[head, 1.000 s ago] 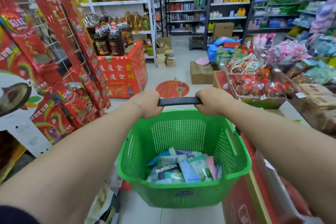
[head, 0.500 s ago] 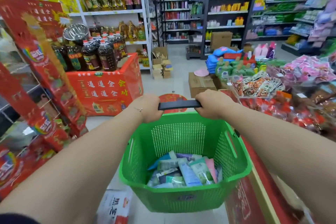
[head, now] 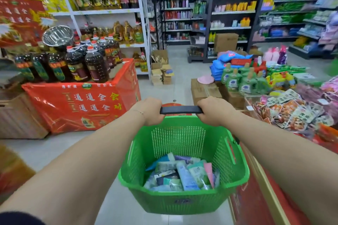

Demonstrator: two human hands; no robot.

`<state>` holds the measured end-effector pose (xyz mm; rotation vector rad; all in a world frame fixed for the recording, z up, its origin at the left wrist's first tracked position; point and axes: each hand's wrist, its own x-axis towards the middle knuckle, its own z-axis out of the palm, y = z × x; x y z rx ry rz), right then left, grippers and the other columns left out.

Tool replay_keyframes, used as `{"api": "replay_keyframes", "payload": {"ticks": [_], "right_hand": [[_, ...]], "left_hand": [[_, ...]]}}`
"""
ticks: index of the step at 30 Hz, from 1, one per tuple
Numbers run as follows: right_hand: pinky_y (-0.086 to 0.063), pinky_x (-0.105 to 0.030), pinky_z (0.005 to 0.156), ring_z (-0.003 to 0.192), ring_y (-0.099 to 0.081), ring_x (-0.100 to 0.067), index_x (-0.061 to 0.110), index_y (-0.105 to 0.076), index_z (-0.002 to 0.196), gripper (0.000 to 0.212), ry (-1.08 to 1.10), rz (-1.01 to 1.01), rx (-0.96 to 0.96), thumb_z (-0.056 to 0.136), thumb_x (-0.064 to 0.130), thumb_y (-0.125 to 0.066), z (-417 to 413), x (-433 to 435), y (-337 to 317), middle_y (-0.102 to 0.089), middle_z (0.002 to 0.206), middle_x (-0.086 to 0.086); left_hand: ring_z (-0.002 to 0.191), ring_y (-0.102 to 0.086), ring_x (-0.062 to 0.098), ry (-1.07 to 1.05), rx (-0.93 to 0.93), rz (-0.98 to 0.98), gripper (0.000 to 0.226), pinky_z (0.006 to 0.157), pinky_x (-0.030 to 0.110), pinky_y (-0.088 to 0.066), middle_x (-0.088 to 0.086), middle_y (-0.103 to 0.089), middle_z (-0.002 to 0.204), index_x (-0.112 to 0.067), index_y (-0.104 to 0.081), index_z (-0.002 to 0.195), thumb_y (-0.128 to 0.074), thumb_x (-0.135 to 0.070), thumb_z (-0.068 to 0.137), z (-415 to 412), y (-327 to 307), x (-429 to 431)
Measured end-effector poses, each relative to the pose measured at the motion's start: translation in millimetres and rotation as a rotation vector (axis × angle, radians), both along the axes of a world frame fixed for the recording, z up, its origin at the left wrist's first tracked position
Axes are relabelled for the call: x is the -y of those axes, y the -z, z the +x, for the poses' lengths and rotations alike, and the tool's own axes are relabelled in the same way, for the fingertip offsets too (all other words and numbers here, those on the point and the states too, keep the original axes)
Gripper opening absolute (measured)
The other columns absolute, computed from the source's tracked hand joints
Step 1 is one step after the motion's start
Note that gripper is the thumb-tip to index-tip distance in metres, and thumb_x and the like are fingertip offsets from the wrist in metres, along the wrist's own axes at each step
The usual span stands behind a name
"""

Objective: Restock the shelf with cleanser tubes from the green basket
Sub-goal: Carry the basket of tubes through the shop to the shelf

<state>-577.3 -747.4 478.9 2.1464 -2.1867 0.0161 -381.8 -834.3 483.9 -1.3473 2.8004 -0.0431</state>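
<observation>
A green perforated basket (head: 182, 204) hangs in front of me over the shop floor. Both hands grip its black handle (head: 181, 110): my left hand (head: 150, 110) on the left end, my right hand (head: 214, 110) on the right end. Several cleanser tubes (head: 182, 173) in blue, white, green and pink lie piled on the basket's bottom. Dark shelves with toiletries (head: 232, 5) stand far ahead across the aisle.
A red-draped stand of oil bottles (head: 82, 97) is on the left. On the right is a low display of snack packets (head: 292, 113), with cardboard boxes (head: 204, 89) and green bottles (head: 243, 80) behind it. Grey tiled floor (head: 173, 64) runs ahead between them.
The view has advanced along the aisle: the red hanging snack rack on the left has passed out of sight and the oil stand is closer. Both hands stay on the handle.
</observation>
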Motion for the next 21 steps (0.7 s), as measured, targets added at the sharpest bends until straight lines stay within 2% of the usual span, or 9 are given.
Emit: {"api": "replay_keyframes", "payload": {"ticks": [4,7,11,15,19,21], "right_hand": [[-0.043,-0.033,0.068,0.090,-0.061,-0.031,0.015,-0.059,0.097,0.020,-0.052,-0.002,-0.018,0.091,0.030,-0.047,-30.2,86.2,5.9,-0.064,0.100,-0.009],[-0.046,-0.036,0.073,0.095,-0.061,-0.033,0.012,-0.061,0.102,0.025,-0.054,0.007,-0.015,0.091,0.029,-0.047,-54.8,147.7,8.2,-0.063,0.104,-0.011],[-0.047,-0.036,0.075,0.097,-0.061,-0.034,0.012,-0.061,0.103,0.025,-0.059,0.026,0.019,0.089,0.028,-0.049,-82.7,222.1,11.0,-0.063,0.107,-0.014],[-0.040,-0.032,0.068,0.092,-0.061,-0.031,0.012,-0.060,0.103,0.023,-0.081,0.036,0.013,0.091,0.027,-0.048,-111.1,303.6,13.7,-0.063,0.104,-0.012],[-0.040,-0.030,0.065,0.076,-0.051,-0.027,0.013,-0.059,0.100,0.021,-0.053,0.029,0.022,0.090,0.027,-0.048,-137.1,390.2,20.2,-0.062,0.099,-0.011],[-0.039,-0.030,0.064,0.076,-0.052,-0.028,0.013,-0.059,0.099,0.020,-0.041,0.039,0.018,0.090,0.027,-0.048,-148.8,434.5,24.3,-0.062,0.098,-0.011]], "left_hand": [[0.067,-0.054,0.027,-0.062,-0.005,0.017,0.018,0.062,0.031,-0.048,0.006,-0.053,0.079,-0.011,-0.057,0.088,-0.051,-0.028,0.089,-27.9,6.3,75.7],[0.079,-0.061,0.032,-0.098,0.005,0.044,0.024,0.068,0.033,-0.050,0.012,-0.060,0.090,-0.008,-0.061,0.097,-0.051,-0.027,0.088,-52.3,8.4,132.5],[0.088,-0.062,0.033,-0.119,-0.005,0.070,0.020,0.073,0.035,-0.050,0.015,-0.063,0.099,-0.010,-0.059,0.094,-0.053,-0.028,0.086,-77.7,13.2,205.4],[0.076,-0.057,0.030,-0.127,0.007,0.092,0.016,0.066,0.032,-0.048,0.012,-0.058,0.091,-0.012,-0.056,0.090,-0.053,-0.028,0.087,-104.8,16.6,286.1],[0.075,-0.057,0.029,-0.106,-0.007,0.085,0.015,0.068,0.034,-0.051,0.007,-0.051,0.084,-0.013,-0.054,0.085,-0.053,-0.028,0.086,-132.2,23.4,376.8],[0.071,-0.056,0.028,-0.096,-0.010,0.093,0.016,0.066,0.034,-0.052,0.005,-0.050,0.079,-0.014,-0.051,0.081,-0.053,-0.028,0.086,-143.8,28.6,423.9]]}}
